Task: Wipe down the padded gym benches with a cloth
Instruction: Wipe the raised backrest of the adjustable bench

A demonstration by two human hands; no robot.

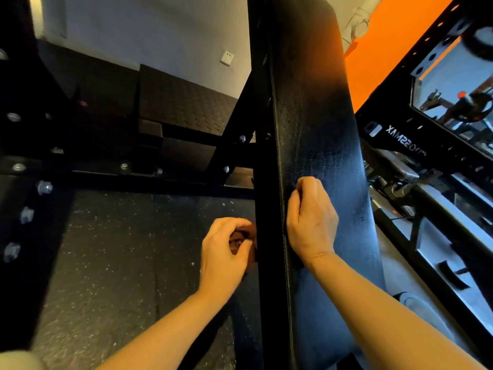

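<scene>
Around you, speckled black rubber floor (112,249), pale wall (160,30) with a white socket (227,58), orange wall (386,49) to your right, black bolted steel frame (32,156), mirror (458,84).

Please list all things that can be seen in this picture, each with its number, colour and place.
padded bench: one, black, running up the middle.
cloth: one, dark, mostly hidden under the right hand on the pad.
small dark object: one, dark brownish, in the left hand beside the bench edge; what it is cannot be told.
steel frame: one, black with silver bolts, on the left.
rack upright: one, black with holes and lettering, on the right.
wall socket: one, white, on the grey wall.
floor: black, speckled.
left hand: one, curled round the object.
right hand: one, on the pad, pinching the cloth.
</scene>
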